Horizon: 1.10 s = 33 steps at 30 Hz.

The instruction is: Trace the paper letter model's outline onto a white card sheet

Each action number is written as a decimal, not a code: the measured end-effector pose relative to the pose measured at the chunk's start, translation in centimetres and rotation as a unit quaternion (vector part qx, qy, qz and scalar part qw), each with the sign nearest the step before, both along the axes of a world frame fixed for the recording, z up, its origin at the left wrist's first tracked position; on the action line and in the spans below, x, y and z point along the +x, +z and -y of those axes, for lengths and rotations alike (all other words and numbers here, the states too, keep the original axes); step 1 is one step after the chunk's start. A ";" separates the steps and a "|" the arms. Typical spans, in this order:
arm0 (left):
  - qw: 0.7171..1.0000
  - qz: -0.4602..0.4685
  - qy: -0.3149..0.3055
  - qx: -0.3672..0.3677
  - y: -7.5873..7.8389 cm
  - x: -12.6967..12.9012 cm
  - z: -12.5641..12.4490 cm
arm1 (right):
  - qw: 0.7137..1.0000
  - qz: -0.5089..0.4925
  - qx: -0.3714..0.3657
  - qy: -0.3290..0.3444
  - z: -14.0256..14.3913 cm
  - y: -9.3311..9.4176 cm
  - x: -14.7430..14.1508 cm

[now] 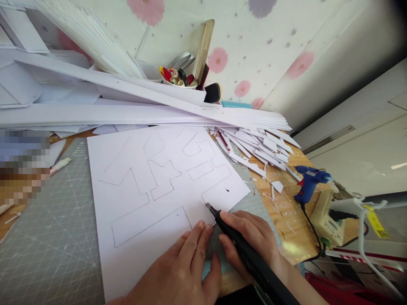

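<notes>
A white board [140,228] with pencilled outlines lies on the grey cutting mat [57,199]. My left hand [187,264] rests flat on its near edge, fingers stretched out and pressing down. Wrapped round a black utility knife [244,250] is my right hand [254,237], closed and just right of the left one. The knife's blade tip touches the board on or beside a pencil line near its right corner. The knife's back end runs out of the picture at the bottom.
Long white strips [143,101] and a tool cup [179,80] stand at the back. White offcuts [263,146] and a red pen [223,140] lie at the right back. A blue glue gun [308,182] sits by a power strip [329,216] at the table's right edge.
</notes>
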<state>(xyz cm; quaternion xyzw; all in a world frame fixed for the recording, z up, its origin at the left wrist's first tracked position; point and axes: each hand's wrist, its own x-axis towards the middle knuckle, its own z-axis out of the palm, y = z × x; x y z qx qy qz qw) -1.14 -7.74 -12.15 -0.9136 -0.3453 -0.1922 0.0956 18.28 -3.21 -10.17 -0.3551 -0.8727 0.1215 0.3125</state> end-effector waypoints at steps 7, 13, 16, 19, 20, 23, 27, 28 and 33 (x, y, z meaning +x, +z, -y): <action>1.000 -0.005 -0.004 -0.015 0.4 -0.1 0.0 | 1.000 0.007 0.019 0.004 0.7 0.3 0.3; 0.999 0.004 -0.001 -0.032 0.5 -0.1 0.1 | 0.999 0.018 0.036 -0.007 1.4 0.2 0.8; 0.999 0.007 -0.007 -0.031 0.4 -0.1 0.0 | 0.999 0.019 0.044 -0.011 1.9 -0.1 1.4; 0.999 0.004 -0.009 -0.033 0.5 0.0 0.0 | 0.999 0.017 0.046 -0.011 2.3 -0.3 1.7; 0.999 0.004 -0.008 -0.032 0.5 0.0 0.0 | 0.999 0.018 0.049 -0.014 2.5 -0.3 1.7; 0.999 0.006 -0.004 -0.034 0.5 0.0 0.2 | 0.997 0.029 0.070 -0.025 2.9 -0.2 1.6; 1.000 -0.002 -0.011 -0.025 0.5 0.0 0.4 | 0.994 0.048 0.078 -0.053 3.7 0.1 1.5; 1.000 -0.003 -0.010 -0.025 0.5 0.0 0.4 | 0.994 0.051 0.074 -0.055 3.9 0.1 1.5; 1.000 -0.011 -0.006 -0.028 0.5 0.1 0.3 | 0.993 0.059 0.081 -0.056 4.6 -0.1 1.6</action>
